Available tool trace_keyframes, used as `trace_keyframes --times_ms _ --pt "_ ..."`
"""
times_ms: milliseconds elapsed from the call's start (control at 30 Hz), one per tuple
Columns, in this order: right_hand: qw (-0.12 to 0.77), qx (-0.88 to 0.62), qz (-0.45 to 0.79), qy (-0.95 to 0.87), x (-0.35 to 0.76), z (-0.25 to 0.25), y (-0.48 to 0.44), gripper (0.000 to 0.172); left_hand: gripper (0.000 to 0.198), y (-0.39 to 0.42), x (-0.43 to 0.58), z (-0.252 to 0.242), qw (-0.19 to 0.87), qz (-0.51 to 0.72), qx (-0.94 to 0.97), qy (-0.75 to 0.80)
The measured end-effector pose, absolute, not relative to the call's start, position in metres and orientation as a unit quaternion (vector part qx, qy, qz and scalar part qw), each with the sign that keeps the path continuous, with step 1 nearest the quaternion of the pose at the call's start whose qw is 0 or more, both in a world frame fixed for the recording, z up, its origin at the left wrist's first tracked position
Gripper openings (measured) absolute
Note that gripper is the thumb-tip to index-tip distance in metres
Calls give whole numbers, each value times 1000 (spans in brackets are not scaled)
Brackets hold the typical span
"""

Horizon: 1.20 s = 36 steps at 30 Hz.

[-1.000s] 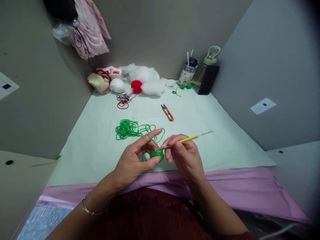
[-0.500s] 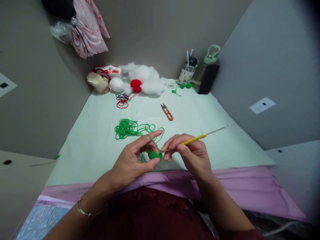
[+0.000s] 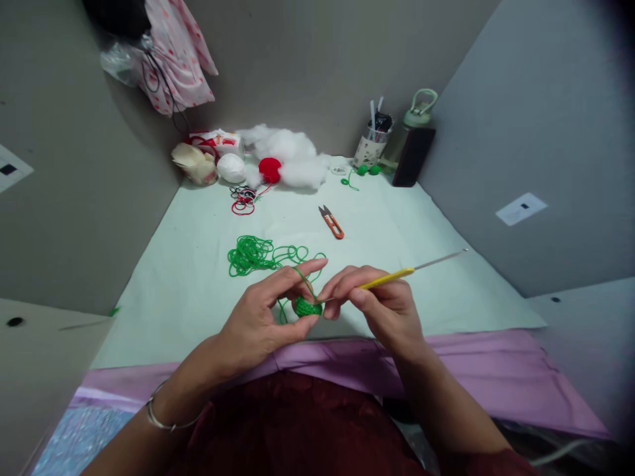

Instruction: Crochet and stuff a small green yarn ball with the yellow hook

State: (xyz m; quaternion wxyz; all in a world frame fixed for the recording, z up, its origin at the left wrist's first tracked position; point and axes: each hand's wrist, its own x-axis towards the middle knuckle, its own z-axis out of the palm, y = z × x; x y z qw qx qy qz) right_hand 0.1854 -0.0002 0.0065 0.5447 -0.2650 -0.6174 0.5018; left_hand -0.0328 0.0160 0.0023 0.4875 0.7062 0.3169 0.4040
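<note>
Between thumb and fingers, my left hand [image 3: 268, 304] pinches a small green crocheted piece [image 3: 307, 307]. A strand of green yarn [image 3: 251, 255] runs over its raised index finger from a loose heap on the table. My right hand [image 3: 380, 305] grips a crochet hook [image 3: 387, 279] by its yellow handle. One metal end of the hook points left and meets the top edge of the green piece; the other sticks out to the upper right. Whether the tip is inside a stitch is too small to tell.
Orange thread snips [image 3: 331, 223] lie beyond my hands. Along the back stand white stuffing [image 3: 292, 155], a red yarn ball [image 3: 270, 170], a white yarn ball [image 3: 231, 168], a cup of tools [image 3: 370, 151], a green bottle [image 3: 417, 119] and a dark phone [image 3: 413, 157]. Grey partitions rise on both sides.
The hook's far end has shifted slightly to the right, along with my right hand. My left index finger reaches a little farther right. Both grips are the same.
</note>
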Motion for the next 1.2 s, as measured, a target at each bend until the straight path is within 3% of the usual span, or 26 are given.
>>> trace_keyframes --times_ms 200,500,700,833,900,1000,1067,1200 --pt "533 -272 460 -656 185 11 1 17 66 18 -33 3 455 405 728 315" --pt "448 -316 364 -753 190 26 -3 20 64 22 -35 4 366 389 795 286" --pt "386 -305 206 -846 186 18 -5 17 47 23 -35 5 329 365 821 289" --pt "381 -302 83 -870 182 5 -6 19 57 24 -36 9 351 380 794 319" --pt "408 -293 95 -859 183 4 -6 18 61 22 -36 11 367 386 777 336" --pt "447 -265 228 -823 188 11 -2 18 63 19 -36 12 390 370 778 327" --pt "425 -255 301 -815 192 18 0 18 60 18 -36 10 395 346 797 299" --pt "347 -283 207 -870 190 19 0 20 54 20 -35 6 403 349 785 317"
